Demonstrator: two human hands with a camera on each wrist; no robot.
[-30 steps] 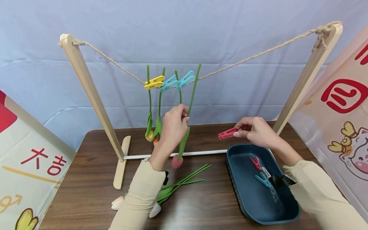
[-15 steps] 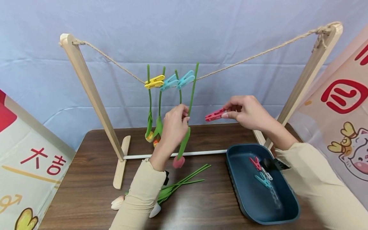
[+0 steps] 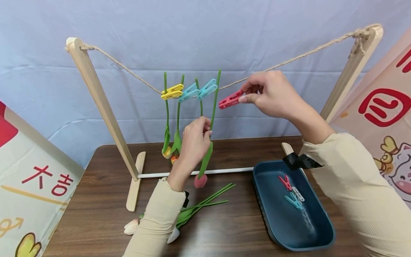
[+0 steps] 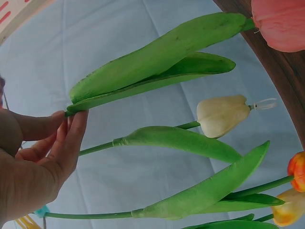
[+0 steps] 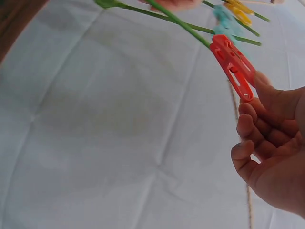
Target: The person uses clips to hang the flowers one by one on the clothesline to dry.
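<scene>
My left hand (image 3: 196,139) pinches the green stem of a pink tulip (image 3: 200,181), which hangs head down with its stem end rising past the rope (image 3: 298,57). Thumb and fingers of my right hand (image 3: 273,94) grip a red clothespin (image 3: 230,99) by its handle end, its other end pointing left, close to that stem and just under the rope. Left of it, a yellow clothespin (image 3: 172,92) and two blue clothespins (image 3: 208,89) hold several other tulips upside down on the rope. The left wrist view shows a white tulip (image 4: 223,114) among these.
Wooden posts (image 3: 102,107) carry the rope, joined low down by a white rod (image 3: 228,171). At the right, a dark blue bin (image 3: 264,221) contains red, white and blue clothespins (image 3: 293,201). More tulips (image 3: 205,204) lie on the table, partly behind the left sleeve.
My right hand has risen from above the bin and moved left with the red clothespin, up to near the rope. The pink tulip's stem top has shifted slightly left; the left hand stays put.
</scene>
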